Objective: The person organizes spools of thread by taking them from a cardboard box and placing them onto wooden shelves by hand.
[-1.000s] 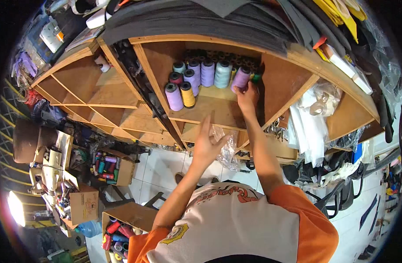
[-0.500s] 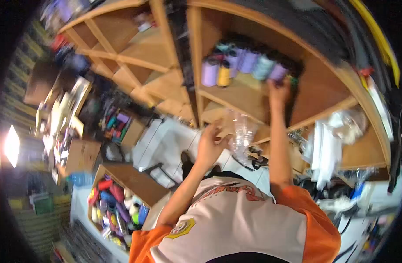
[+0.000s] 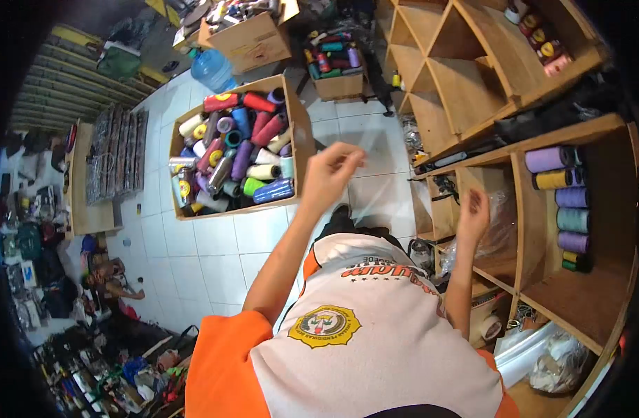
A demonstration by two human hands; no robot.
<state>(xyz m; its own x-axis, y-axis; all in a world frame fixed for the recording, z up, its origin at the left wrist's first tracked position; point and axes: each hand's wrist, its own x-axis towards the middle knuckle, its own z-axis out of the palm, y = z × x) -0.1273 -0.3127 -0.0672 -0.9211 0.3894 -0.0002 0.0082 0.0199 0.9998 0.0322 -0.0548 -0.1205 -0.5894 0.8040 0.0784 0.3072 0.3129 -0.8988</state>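
Note:
My left hand [image 3: 333,174] is raised beside the large cardboard box [image 3: 302,150] of mixed thread cones [image 3: 243,160], touching none of them. Its fingers are loosely bent, with a gap at the thumb and nothing visible in them. My right hand [image 3: 475,217] is in front of the wooden shelf [image 3: 520,216], near a clear plastic bag [image 3: 497,226]. Its fingers are half curled and look empty. Inside the shelf compartment stands a row of cones: a lilac cone [image 3: 548,159], a yellow cone [image 3: 555,179], a pale teal cone [image 3: 574,221] and several others.
A smaller box [image 3: 339,87] of cones and another carton [image 3: 253,45] stand at the back by a blue water bottle [image 3: 212,70]. More shelving [image 3: 466,83] rises at the upper right, with several cones. Another person [image 3: 117,287] is low at the left. White tiles cover the floor.
The view has swung left, bringing the large box to the middle left and the shelf to the right. My right hand has let go of the lilac cone and drawn back from the compartment.

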